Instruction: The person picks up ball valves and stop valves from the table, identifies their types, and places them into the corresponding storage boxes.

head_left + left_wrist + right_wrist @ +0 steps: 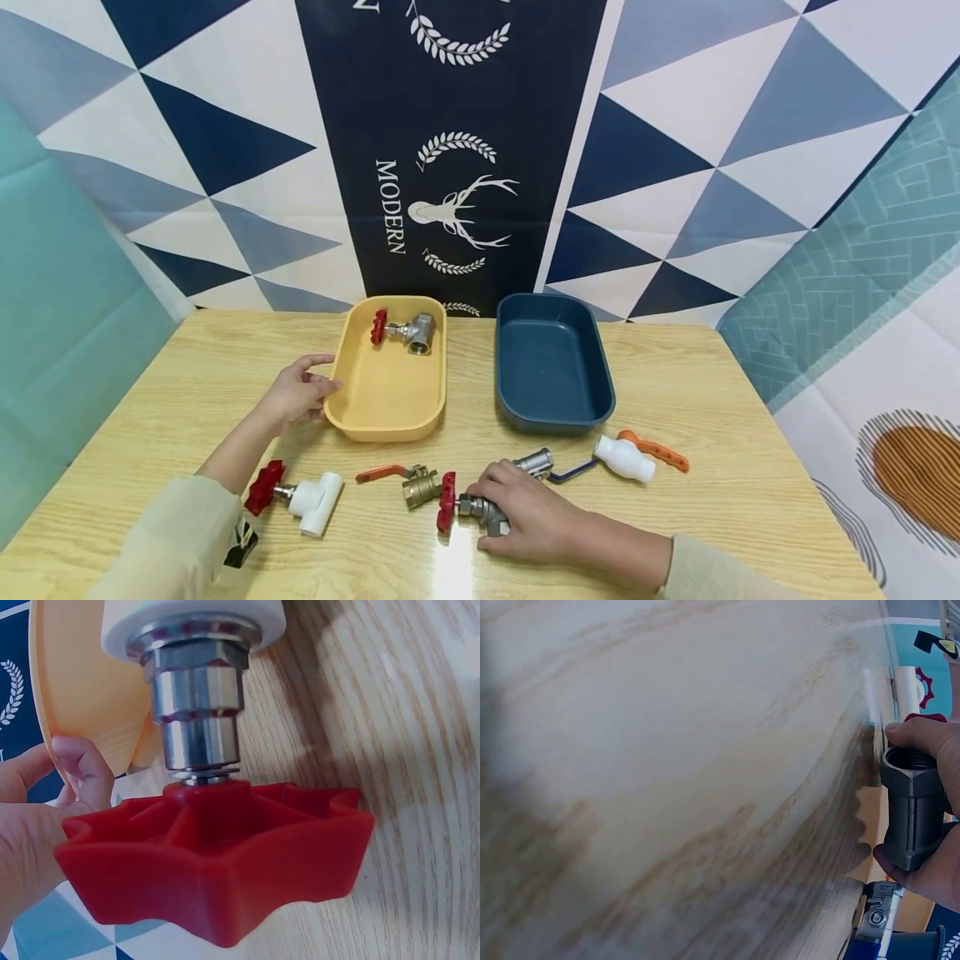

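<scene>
Steel valve (480, 510) with a red ribbed handwheel lies at lower centre of the head view on the pale wood-grain tabletop (712, 392); the right hand (525, 512) curls its grip round the hexagonal metal body. Going left to right: a white plastic valve (303, 498) with a red star-shaped wheel lies at lower left; the left hand (296, 393), grip released with fingers straight, touches the smooth rim of the rounded yellow tray (386, 425), which holds another red-wheeled metal valve (403, 331). A brass ball valve (408, 483) with an orange lever lies just left of the held one. The glossy navy tray (555, 417) stands beside the yellow one. A white ball valve (626, 457) lies at lower right.
</scene>
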The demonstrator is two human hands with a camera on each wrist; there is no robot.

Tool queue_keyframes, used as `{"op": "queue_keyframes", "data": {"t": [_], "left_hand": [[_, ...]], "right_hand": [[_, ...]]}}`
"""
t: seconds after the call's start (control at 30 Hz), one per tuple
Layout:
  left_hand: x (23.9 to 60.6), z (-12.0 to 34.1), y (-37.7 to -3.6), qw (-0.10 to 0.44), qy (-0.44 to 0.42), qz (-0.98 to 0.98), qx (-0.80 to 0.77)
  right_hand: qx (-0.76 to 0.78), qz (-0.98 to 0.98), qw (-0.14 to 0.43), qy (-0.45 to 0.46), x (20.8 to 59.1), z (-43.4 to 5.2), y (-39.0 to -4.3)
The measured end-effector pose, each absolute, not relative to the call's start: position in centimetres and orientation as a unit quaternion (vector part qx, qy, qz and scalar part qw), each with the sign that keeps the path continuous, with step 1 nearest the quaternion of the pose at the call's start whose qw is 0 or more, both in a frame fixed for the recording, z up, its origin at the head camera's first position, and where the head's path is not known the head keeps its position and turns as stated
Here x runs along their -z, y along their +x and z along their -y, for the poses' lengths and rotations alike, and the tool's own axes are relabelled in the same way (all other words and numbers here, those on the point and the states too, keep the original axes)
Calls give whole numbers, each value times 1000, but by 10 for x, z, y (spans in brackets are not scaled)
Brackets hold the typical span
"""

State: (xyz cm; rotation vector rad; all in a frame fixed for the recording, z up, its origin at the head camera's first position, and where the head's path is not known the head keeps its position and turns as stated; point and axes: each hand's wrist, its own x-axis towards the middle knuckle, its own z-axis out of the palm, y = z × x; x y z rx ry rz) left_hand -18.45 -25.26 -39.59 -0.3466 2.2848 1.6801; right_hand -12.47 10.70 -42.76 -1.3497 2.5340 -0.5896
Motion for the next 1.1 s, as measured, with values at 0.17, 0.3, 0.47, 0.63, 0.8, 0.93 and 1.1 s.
{"op": "queue_keyframes", "data": {"t": [0.17, 0.3, 0.47, 0.63, 0.8, 0.93, 1.1], "left_hand": [[397, 252, -185, 143, -120, -790, -584], [396, 252, -186, 144, -122, -792, -580], [395, 251, -186, 143, -124, -796, -575], [395, 251, -186, 143, -128, -798, -571], [395, 251, -186, 142, -130, -800, -569], [396, 251, -186, 141, -126, -795, -577], [397, 252, -186, 140, -120, -786, -589]], "right_hand": [[209, -858, 99, -459, 423, -106, -125], [213, -860, 105, -452, 418, -106, -125], [223, -863, 113, -439, 412, -106, -125], [231, -862, 117, -436, 410, -107, -125], [240, -859, 119, -436, 408, -107, -126], [248, -858, 119, -434, 406, -105, -128], [255, -858, 127, -428, 401, -102, -131]]}}
